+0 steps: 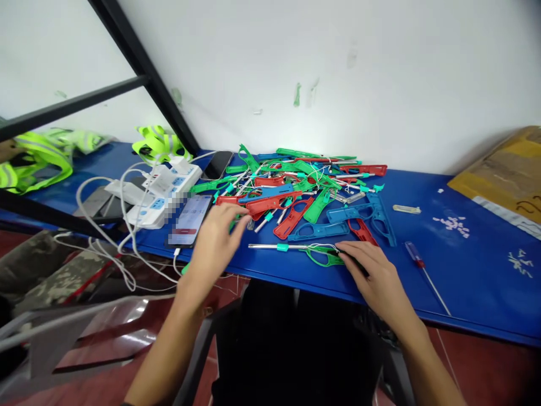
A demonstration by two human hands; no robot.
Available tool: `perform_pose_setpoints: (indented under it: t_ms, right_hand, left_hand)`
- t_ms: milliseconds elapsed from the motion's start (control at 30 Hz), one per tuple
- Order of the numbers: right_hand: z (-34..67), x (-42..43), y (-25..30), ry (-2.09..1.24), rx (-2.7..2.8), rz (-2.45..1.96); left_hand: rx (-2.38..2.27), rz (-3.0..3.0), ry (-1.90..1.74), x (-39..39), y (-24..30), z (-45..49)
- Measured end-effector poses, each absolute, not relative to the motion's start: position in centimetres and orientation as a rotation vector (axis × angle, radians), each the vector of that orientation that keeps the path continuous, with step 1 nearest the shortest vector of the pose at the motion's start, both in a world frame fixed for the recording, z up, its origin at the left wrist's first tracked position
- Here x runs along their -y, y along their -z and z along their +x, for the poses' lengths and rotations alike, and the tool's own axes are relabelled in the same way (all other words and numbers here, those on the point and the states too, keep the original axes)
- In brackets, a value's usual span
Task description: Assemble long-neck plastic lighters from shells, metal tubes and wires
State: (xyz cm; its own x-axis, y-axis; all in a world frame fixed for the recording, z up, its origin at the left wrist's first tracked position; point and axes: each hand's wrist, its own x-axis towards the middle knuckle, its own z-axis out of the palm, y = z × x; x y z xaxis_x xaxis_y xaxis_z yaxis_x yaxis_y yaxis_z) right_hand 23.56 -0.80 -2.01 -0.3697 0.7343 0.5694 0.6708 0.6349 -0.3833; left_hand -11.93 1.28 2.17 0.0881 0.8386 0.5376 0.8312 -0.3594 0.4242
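My left hand (220,237) reaches to the near edge of the pile, thumb and index tips close together beside a red lighter shell (270,204). What lies between those fingertips is too small to make out. In front of the pile lies a green lighter handle half (323,256) with a silver metal tube (266,246), a teal clip and thin white wires; the tube points left. My right hand (376,273) is closed on the right end of this green handle, its fingers covering that end. Blue handle shells (319,230) lie just beyond it.
A lit phone (190,220), a white power strip (163,194) with cables and a dark phone (217,165) are on the left. To the right are a screwdriver (426,276), a clear narrow part (406,209), small pink pieces (451,224) and a cardboard box (502,169).
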Motion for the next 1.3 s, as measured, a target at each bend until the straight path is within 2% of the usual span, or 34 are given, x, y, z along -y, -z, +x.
perform_pose_setpoints:
  t_ms: [67, 200, 333, 567, 767, 1000, 1067, 1167, 1300]
  right_hand:
    - [23.5, 1.2, 1.9, -0.104, 2.090, -1.100]
    - [24.5, 1.3, 1.2, -0.062, 1.958, -1.152]
    - [27.7, -2.7, -1.1, 0.049, 1.999, -1.314]
    - [32.4, -16.4, -5.2, 0.064, 2.306, -1.893]
    - [32.7, -19.4, -4.2, 0.040, 2.286, -1.954]
    - [28.4, -11.6, -5.8, -0.013, 2.277, -1.608]
    - [26.1, -7.6, -6.1, -0.076, 2.361, -1.279]
    - [23.1, -2.6, -6.2, -0.127, 2.465, -0.862]
    - [21.4, -0.4, -5.6, -0.201, 2.431, -0.696]
  left_hand:
    - [-1.584, 2.382, -1.069, -1.0, -1.2, -9.1]
    - [-1.356, 2.510, -1.179, 0.0, 0.1, -4.3]
    - [-1.189, 2.640, -1.173, 0.6, 0.7, -3.3]
    - [-1.244, 2.453, -1.240, 0.2, 1.5, -3.8]
    - [-1.259, 2.393, -1.265, 0.2, 1.9, -3.7]
    - [-1.180, 2.233, -1.412, 0.3, 1.5, -4.0]
    - [-1.110, 2.112, -1.423, 0.5, 1.0, -3.8]
    - [-1.030, 1.912, -1.283, 0.7, 0.1, -2.7]
    - [-0.929, 1.738, -1.109, 0.4, -0.7, -1.0]
